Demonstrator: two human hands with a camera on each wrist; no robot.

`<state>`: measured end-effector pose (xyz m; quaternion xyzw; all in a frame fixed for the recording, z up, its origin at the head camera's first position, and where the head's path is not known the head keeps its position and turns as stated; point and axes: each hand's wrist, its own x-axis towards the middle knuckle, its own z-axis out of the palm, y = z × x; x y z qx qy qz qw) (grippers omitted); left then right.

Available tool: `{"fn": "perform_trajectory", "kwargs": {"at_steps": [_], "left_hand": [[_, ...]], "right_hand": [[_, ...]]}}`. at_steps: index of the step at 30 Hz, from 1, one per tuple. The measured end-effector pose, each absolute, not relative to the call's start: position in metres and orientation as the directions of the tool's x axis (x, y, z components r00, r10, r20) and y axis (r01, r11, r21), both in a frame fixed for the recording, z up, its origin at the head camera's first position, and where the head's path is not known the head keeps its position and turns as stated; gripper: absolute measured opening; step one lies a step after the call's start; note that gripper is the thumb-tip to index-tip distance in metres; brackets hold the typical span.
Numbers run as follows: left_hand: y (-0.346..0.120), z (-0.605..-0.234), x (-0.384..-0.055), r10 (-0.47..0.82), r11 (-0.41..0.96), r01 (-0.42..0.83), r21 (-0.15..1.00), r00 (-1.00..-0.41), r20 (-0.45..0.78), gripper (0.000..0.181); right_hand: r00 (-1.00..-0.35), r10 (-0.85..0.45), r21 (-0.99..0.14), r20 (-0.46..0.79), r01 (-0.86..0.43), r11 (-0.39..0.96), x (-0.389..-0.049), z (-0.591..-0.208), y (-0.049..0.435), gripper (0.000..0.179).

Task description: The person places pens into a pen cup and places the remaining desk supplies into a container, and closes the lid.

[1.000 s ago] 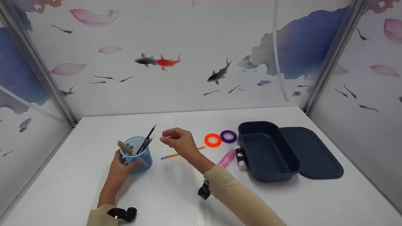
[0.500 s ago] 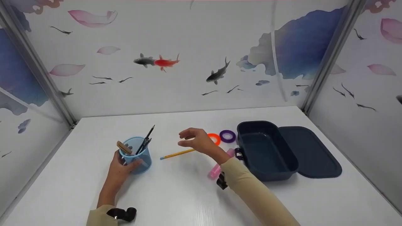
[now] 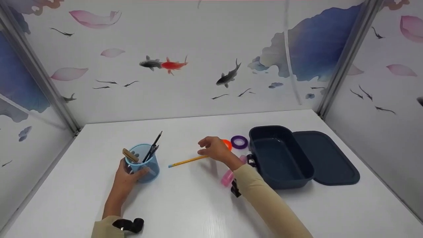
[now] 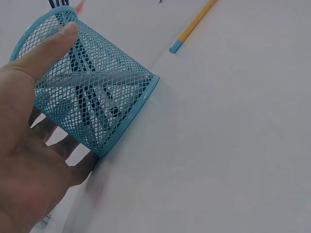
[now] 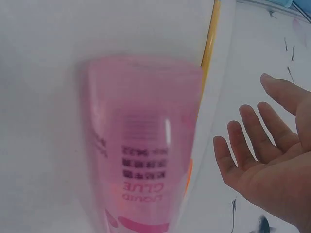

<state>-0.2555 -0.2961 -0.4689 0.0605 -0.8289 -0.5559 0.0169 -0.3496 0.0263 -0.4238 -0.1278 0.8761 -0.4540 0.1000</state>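
My left hand [image 3: 126, 178] grips a light blue mesh pen cup [image 3: 150, 169], thumb on the near side and fingers behind it. The cup tilts slightly and holds dark pencils [image 3: 156, 140] and a tan, bar-shaped thing [image 3: 130, 155]. In the left wrist view, the mesh cup [image 4: 97, 82] shows the dark items through its wall. Over the far end of a yellow pencil [image 3: 186, 161] with a blue tip hovers my right hand [image 3: 216, 150]. Its fingers are loosely bent and hold nothing, as the right wrist view of the hand [image 5: 272, 150] confirms.
A pink liquid glue bottle [image 3: 227, 178] lies under my right forearm. Behind that hand are an orange ring [image 3: 228, 143] and a purple ring [image 3: 233, 142]. Further right stand a dark-capped tube [image 3: 251, 160], partly hidden, a navy box [image 3: 277, 155] and its lid [image 3: 333, 162].
My right hand has moved right, away from the pen cup, then dipped slightly toward the yellow pencil. My left hand keeps its grip on the cup in the same place.
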Motion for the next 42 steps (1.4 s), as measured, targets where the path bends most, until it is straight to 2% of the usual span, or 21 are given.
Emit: {"fn": "perform_trajectory", "kwargs": {"at_steps": [9,19,24,32,39,42], "left_hand": [[-0.299,-0.469,-0.252,-0.114,0.365,-0.069,0.928,-0.993,-0.028,0.105],[-0.298,-0.467,-0.252,-0.111,0.361,-0.077,0.929,-0.993,-0.039,0.107],[-0.299,-0.469,-0.251,-0.112,0.366,-0.074,0.928,-0.993,-0.036,0.107],[-0.297,-0.469,-0.253,-0.111,0.373,-0.076,0.925,-0.993,-0.036,0.108],[-0.296,-0.469,-0.256,-0.108,0.384,-0.071,0.921,-0.994,-0.032,0.107],[-0.296,-0.469,-0.256,-0.109,0.39,-0.077,0.918,-0.993,-0.037,0.108]], "right_hand": [[-0.942,-0.321,-0.738,-0.101,-0.145,0.659,-0.351,-0.428,0.022,0.04],[-0.944,-0.271,-0.693,-0.188,-0.068,0.718,-0.354,-0.426,0.021,0.043],[-0.935,-0.287,-0.621,-0.21,-0.099,0.777,-0.352,-0.428,0.022,0.042],[-0.931,-0.291,-0.58,-0.221,-0.115,0.806,-0.35,-0.426,0.029,0.031],[-0.941,-0.3,-0.565,-0.153,-0.166,0.808,-0.351,-0.43,0.033,0.017],[-0.944,-0.284,-0.579,-0.17,-0.137,0.803,-0.352,-0.432,0.034,0.015]]}}
